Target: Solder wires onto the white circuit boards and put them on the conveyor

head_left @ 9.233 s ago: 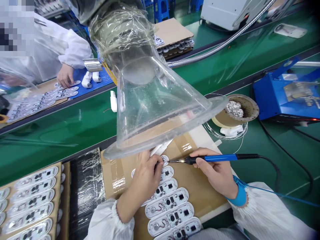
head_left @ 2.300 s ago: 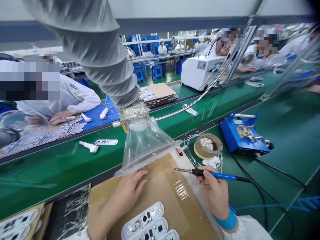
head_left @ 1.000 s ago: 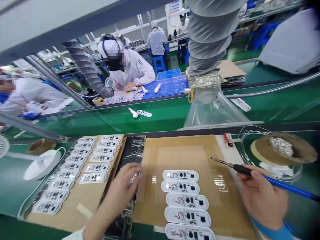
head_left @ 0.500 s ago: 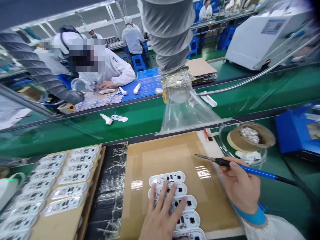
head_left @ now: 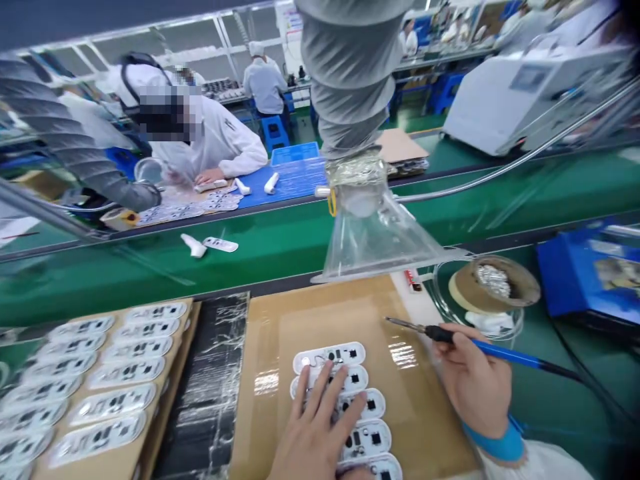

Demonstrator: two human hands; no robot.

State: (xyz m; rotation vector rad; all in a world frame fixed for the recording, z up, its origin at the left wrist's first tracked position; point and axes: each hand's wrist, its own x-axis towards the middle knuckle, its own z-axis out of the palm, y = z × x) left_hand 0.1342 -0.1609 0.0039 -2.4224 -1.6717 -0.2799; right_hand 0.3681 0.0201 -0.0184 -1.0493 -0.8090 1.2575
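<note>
My left hand lies with fingers spread over a column of white oval casings with small electronic parts in them. Its fingers cover parts of the upper ones, while the topmost casing shows almost whole. Between the fingers of my right hand is a soldering iron with a blue handle, its metal tip pointing left above the brown board. The tip is apart from the casings. A blue band circles my right wrist.
Left, another cardboard sheet carries rows of similar casings. A fume hose with a clear hood hangs over the board's far edge. Right are a solder spool and a blue box. Across the bench a co-worker sits.
The whole view has shifted slightly, with the left-hand casings now farther left. My left hand stays spread on the casings, and my right hand still holds the soldering iron.
</note>
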